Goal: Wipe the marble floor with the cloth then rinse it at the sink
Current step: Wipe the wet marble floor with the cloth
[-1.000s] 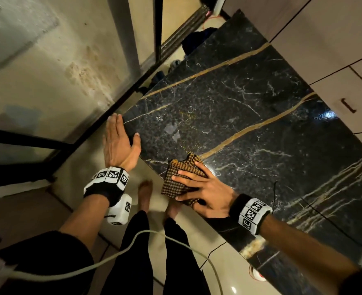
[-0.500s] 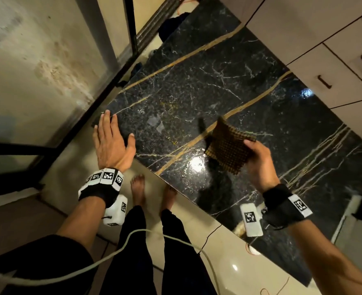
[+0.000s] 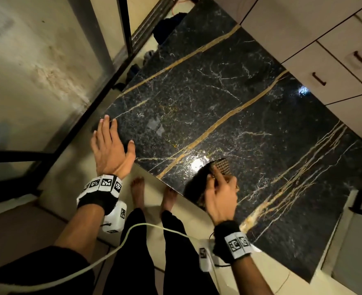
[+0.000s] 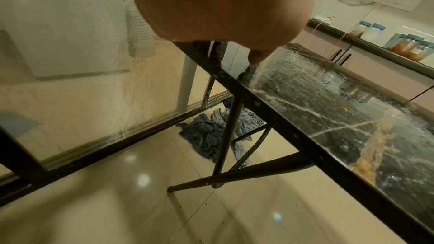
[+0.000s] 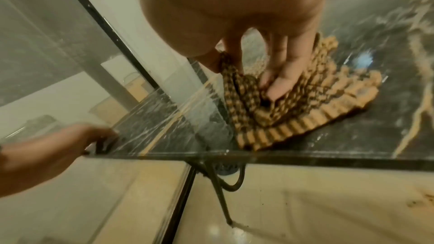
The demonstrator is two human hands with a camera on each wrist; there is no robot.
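The marble surface is a black slab with gold veins (image 3: 218, 92), a tabletop on dark metal legs, also seen in the left wrist view (image 4: 352, 118). A brown-and-tan checked cloth (image 3: 222, 167) lies bunched on it near the front edge. My right hand (image 3: 215, 177) is on top of the cloth. In the right wrist view the thumb and a finger pinch a fold of the cloth (image 5: 305, 118) while the other fingers press it down. My left hand (image 3: 109, 143) rests flat with straight fingers on the slab's near left corner.
Pale cabinet drawers with dark handles (image 3: 324, 60) border the slab's far side. A glass sliding door (image 3: 37, 71) stands to the left. Blue rags (image 4: 206, 136) lie on the tiled floor under the table. Jars (image 4: 411, 45) stand on a counter. A white cable (image 3: 90, 267) crosses my legs.
The right hand lifted the cloth off the slab half a second ago and has set it back down near the front edge. The left hand stayed on the corner.
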